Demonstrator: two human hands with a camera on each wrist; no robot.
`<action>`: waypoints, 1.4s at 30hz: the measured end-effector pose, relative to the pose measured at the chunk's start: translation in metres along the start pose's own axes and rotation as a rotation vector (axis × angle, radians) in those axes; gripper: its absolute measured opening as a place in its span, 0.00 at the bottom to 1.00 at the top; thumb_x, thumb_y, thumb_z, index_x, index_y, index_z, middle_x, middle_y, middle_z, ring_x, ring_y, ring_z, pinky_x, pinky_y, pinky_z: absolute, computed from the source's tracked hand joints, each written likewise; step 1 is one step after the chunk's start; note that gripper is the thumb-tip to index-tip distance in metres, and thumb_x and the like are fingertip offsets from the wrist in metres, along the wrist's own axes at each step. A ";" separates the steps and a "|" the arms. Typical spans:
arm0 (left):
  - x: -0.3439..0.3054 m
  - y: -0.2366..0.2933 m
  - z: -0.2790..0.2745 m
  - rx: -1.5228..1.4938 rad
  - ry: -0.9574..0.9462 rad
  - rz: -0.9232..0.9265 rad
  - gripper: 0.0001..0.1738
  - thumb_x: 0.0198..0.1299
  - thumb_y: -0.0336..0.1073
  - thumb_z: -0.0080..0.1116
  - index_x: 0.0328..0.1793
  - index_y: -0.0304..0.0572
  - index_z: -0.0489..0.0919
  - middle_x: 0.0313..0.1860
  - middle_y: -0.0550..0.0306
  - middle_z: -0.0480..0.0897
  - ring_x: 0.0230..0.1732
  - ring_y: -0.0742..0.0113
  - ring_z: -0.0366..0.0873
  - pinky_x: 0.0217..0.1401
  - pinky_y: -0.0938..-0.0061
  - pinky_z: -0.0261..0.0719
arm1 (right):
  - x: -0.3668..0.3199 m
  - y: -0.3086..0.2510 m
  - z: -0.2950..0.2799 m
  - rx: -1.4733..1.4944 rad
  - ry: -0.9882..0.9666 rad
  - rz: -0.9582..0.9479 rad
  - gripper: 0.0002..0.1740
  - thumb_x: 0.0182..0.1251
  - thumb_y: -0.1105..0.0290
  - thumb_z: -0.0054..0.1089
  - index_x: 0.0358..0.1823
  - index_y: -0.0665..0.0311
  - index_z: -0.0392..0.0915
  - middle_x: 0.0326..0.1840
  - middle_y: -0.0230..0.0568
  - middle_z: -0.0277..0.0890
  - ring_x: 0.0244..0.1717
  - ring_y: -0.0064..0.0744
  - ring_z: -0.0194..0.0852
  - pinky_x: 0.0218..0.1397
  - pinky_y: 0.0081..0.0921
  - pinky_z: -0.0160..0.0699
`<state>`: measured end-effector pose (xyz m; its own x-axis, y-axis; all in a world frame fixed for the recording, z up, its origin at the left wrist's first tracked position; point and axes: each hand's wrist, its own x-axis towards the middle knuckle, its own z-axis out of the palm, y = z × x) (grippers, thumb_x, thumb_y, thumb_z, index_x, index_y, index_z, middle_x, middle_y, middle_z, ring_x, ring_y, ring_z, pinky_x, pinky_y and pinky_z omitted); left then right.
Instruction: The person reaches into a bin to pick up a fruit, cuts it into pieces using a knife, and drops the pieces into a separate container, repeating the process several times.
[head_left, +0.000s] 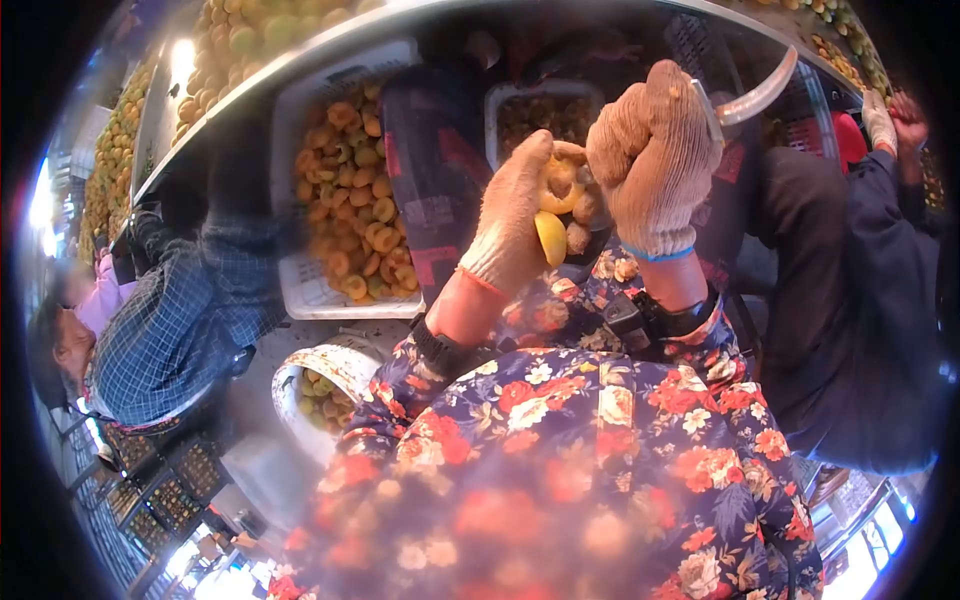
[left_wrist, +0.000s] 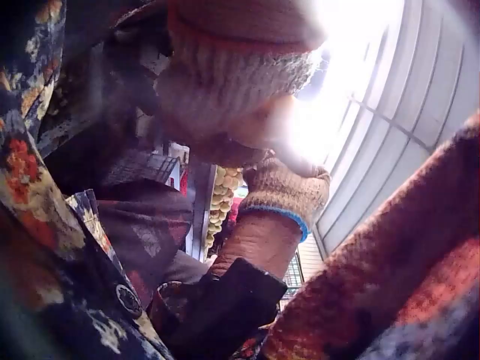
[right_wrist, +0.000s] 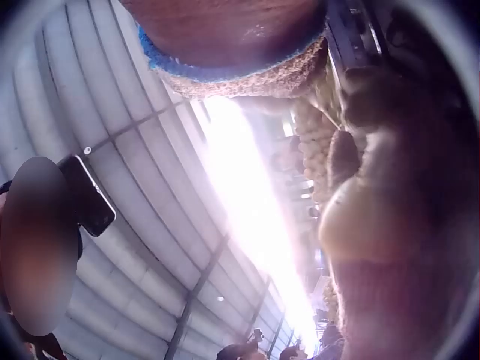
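Observation:
My left hand (head_left: pixel 507 215), in a ribbed work glove, holds a cut yellow apricot (head_left: pixel 558 180) with a brown hollow or stone at its middle. A yellow piece (head_left: pixel 550 240) hangs at the fingers beside a small brown stone (head_left: pixel 577 238). Close to its right, my gloved right hand (head_left: pixel 655 160) is curled round the handle of a curved knife (head_left: pixel 762 92), the blade pointing up and right, away from the fruit. In the right wrist view the yellow fruit (right_wrist: pixel 356 225) shows against the left glove. The left wrist view catches the right glove (left_wrist: pixel 285 187) beyond the left.
A white crate (head_left: pixel 300 290) of halved fruit stands left of my knees. A smaller pale-rimmed crate (head_left: pixel 492 125) sits between them. By my left side is a white bucket (head_left: pixel 285 385) with fruit. People sit on both sides; the fruit-laden table's edge (head_left: pixel 250 85) runs ahead.

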<state>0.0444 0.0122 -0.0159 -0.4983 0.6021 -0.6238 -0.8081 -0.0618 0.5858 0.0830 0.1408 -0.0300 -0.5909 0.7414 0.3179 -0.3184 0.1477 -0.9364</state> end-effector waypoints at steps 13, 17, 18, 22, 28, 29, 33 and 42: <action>0.045 -0.010 -0.006 0.137 -0.048 0.128 0.10 0.65 0.34 0.51 0.36 0.35 0.78 0.33 0.47 0.76 0.36 0.53 0.75 0.40 0.66 0.73 | -0.002 -0.003 0.001 0.575 0.138 0.444 0.25 0.72 0.62 0.53 0.16 0.51 0.53 0.11 0.23 0.45 0.09 0.20 0.40 0.12 0.21 0.44; 0.054 -0.023 -0.017 1.059 0.018 1.170 0.10 0.66 0.33 0.48 0.36 0.36 0.78 0.32 0.53 0.75 0.34 0.62 0.75 0.37 0.69 0.73 | 0.006 0.006 -0.003 0.939 0.310 0.728 0.25 0.71 0.64 0.52 0.14 0.50 0.53 0.10 0.23 0.45 0.09 0.21 0.40 0.11 0.21 0.42; 0.054 -0.027 -0.016 0.996 0.042 1.233 0.11 0.67 0.33 0.47 0.36 0.37 0.78 0.32 0.56 0.75 0.35 0.66 0.74 0.36 0.70 0.73 | 0.006 0.010 -0.003 0.934 0.394 0.803 0.26 0.71 0.64 0.52 0.14 0.50 0.53 0.10 0.23 0.44 0.09 0.21 0.40 0.11 0.21 0.42; 0.048 -0.044 -0.016 0.462 0.085 0.737 0.11 0.69 0.32 0.46 0.35 0.37 0.77 0.32 0.60 0.75 0.34 0.74 0.74 0.35 0.72 0.73 | 0.002 0.021 -0.007 1.084 0.393 0.894 0.26 0.69 0.63 0.53 0.13 0.49 0.53 0.10 0.23 0.44 0.09 0.20 0.40 0.11 0.21 0.42; 0.056 -0.042 -0.009 0.206 0.216 0.422 0.15 0.72 0.41 0.47 0.34 0.41 0.76 0.24 0.61 0.75 0.18 0.75 0.68 0.18 0.78 0.65 | 0.028 0.018 0.003 0.911 0.253 0.722 0.27 0.71 0.63 0.53 0.13 0.50 0.52 0.10 0.23 0.41 0.10 0.20 0.38 0.13 0.21 0.41; 0.091 -0.056 -0.029 0.004 0.235 0.389 0.15 0.71 0.46 0.49 0.38 0.43 0.74 0.25 0.60 0.75 0.17 0.71 0.69 0.18 0.70 0.66 | 0.028 0.010 0.004 0.768 0.211 0.602 0.25 0.71 0.62 0.53 0.15 0.51 0.55 0.10 0.23 0.44 0.08 0.20 0.40 0.12 0.20 0.43; 0.089 -0.016 -0.044 -0.326 0.082 -0.042 0.23 0.69 0.60 0.46 0.50 0.48 0.70 0.27 0.57 0.75 0.16 0.66 0.66 0.18 0.68 0.64 | 0.028 0.012 -0.007 0.068 0.110 0.262 0.22 0.73 0.61 0.54 0.19 0.53 0.59 0.10 0.24 0.51 0.06 0.19 0.46 0.09 0.20 0.45; 0.030 0.099 -0.078 0.115 0.328 0.681 0.12 0.68 0.38 0.56 0.53 0.48 0.70 0.32 0.56 0.76 0.17 0.75 0.69 0.12 0.76 0.68 | 0.002 0.050 -0.029 0.249 0.183 0.429 0.24 0.72 0.58 0.59 0.19 0.53 0.60 0.09 0.24 0.52 0.05 0.18 0.48 0.07 0.20 0.45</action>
<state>-0.0748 -0.0376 -0.0171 -0.9571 0.1924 -0.2167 -0.2601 -0.2402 0.9352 0.0873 0.1690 -0.0801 -0.5750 0.8065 -0.1379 -0.2564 -0.3376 -0.9057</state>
